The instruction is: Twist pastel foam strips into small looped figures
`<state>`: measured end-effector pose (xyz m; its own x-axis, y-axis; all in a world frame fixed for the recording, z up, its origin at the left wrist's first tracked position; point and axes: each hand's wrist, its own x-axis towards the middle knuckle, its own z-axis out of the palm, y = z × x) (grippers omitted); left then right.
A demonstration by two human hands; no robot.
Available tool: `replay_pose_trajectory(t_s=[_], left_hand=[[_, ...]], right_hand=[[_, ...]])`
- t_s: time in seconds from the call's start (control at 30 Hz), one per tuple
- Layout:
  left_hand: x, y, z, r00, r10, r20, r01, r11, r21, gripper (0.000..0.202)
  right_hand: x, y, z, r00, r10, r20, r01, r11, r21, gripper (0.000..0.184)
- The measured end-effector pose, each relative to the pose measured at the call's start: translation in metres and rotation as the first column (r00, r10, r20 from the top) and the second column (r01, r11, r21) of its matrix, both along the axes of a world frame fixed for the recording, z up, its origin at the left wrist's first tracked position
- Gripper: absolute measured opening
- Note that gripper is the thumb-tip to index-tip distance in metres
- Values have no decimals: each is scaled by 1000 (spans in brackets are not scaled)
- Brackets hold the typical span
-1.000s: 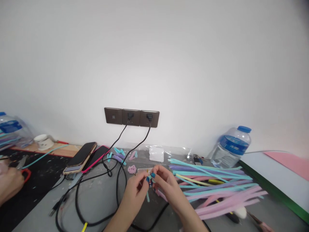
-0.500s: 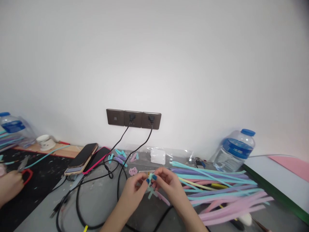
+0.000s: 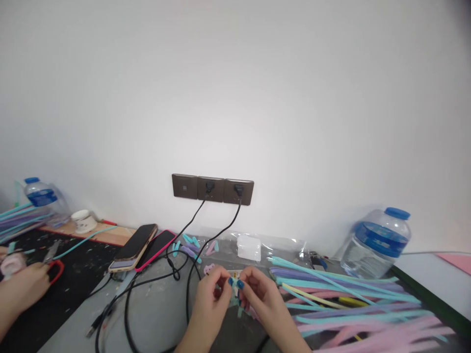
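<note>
Both my hands meet low in the middle, over the grey tabletop point(image 3: 158, 314). My left hand point(image 3: 212, 299) and my right hand point(image 3: 260, 296) pinch the same small piece of teal pipe cleaner point(image 3: 237, 303) between fingertips with blue nails. A short teal end sticks down below the fingers. A pile of long teal, purple, pink and yellow pipe cleaners point(image 3: 349, 304) lies just right of my right hand. Short cut pieces point(image 3: 191, 245) and a small pink shape point(image 3: 209, 268) lie just beyond my hands.
Two phones point(image 3: 142, 243) charge on black cables point(image 3: 184, 289) from a brown wall socket strip point(image 3: 212, 188). A water bottle point(image 3: 379, 237) stands at right, another bottle point(image 3: 46, 200) at far left. Another person's hand point(image 3: 20, 289) with red-handled scissors point(image 3: 53, 267) works at left on a black mat.
The camera has tilted and shifted, so the scene sits lower and further right. My hands stay together, turning the teal piece a little. The other person's hand moved slightly rightward.
</note>
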<state>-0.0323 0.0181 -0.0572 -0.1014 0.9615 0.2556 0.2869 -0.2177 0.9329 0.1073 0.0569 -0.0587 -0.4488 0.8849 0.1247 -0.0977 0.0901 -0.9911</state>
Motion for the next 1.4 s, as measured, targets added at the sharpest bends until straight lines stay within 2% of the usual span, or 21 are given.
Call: replay_pose_trajectory(t_s=[0.2,0.3,0.5,0.77,0.93,1.03,1.2,1.3,1.4], left_hand=[[6,-2,-4,985,14,173,-20,999,33,17],[6,0,-2,974,-31,225,35,999,-11,21],[4,3,2,961,-50,271,81,991,-102,30],[2,0,5,938,-199,282,219,975,-42,33],[0,9,-10,922,-120,368,185,971,-148,39],[1,12,-15,926,-99,364,158,978,-136,37],[2,8,-7,943,-125,309,160,983,-93,22],[-1,7,-1,948,-108,301,147,983,-113,24],[-5,9,2,965,-59,255,101,982,-157,25]], right_hand=[[-5,0,-2,986,-5,-164,-36,969,-243,41],[-5,2,-9,978,-26,-209,-36,958,-285,41],[-3,6,-17,989,1,-147,-33,976,-215,40],[2,4,-4,990,102,-100,-123,964,-235,45],[-1,6,-3,992,-39,-120,19,985,-170,47],[1,8,0,983,-97,-158,72,985,-156,46],[5,7,4,973,-98,-207,61,982,-178,40],[7,7,4,974,-108,-197,70,979,-189,38],[9,8,2,985,-109,-131,91,986,-137,41]])
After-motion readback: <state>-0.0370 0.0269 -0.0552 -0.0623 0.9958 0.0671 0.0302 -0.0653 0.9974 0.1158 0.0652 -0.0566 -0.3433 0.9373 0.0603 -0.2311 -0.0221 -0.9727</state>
